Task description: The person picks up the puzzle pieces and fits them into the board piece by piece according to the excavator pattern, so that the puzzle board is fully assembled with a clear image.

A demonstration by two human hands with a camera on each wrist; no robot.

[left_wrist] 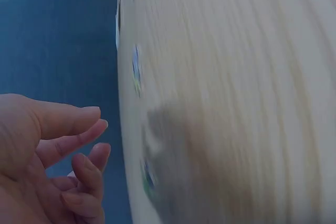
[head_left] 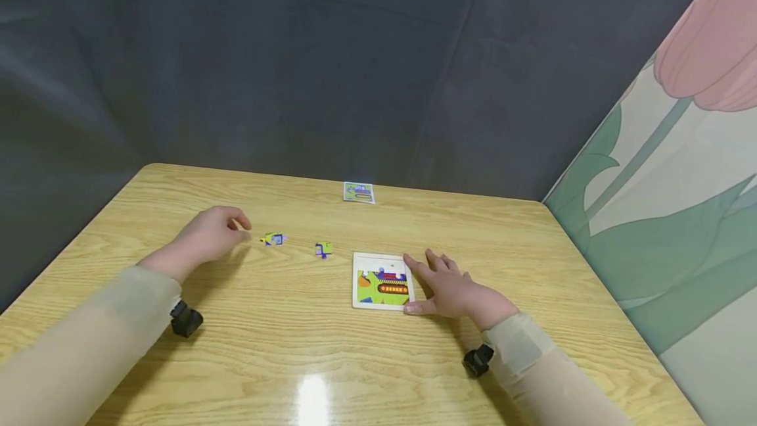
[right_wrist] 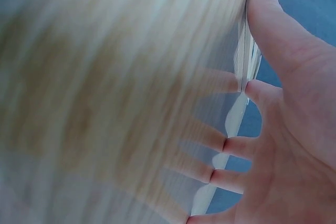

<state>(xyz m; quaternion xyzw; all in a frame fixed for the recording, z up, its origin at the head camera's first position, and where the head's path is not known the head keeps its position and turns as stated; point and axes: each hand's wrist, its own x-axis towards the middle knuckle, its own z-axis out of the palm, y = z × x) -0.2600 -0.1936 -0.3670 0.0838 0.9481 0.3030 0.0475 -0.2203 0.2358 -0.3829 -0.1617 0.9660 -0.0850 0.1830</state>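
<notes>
My right hand [head_left: 443, 288] rests at the right side of a white-framed puzzle tray [head_left: 383, 307], its thumb at the near corner and its index finger at the far one. In the right wrist view its fingers [right_wrist: 236, 148] are spread, with fingertips on the tabletop. Partly filled, the tray shows a picture of a tracked vehicle [head_left: 393, 289]. My left hand [head_left: 213, 235] hovers at the left, fingers loosely bent and nothing between them. Just right of it lies a yellow-and-blue puzzle piece [head_left: 273, 238]. Another small piece [left_wrist: 149, 177] sits in that hand's shadow in the left wrist view.
Between the left hand and the tray lies a green-and-blue puzzle piece [head_left: 323, 250]. A picture card [head_left: 359, 192] is at the table's back edge, before a dark curtain [head_left: 307, 71]. A flower-patterned panel [head_left: 668, 215] borders the wooden table [head_left: 284, 347] on the right.
</notes>
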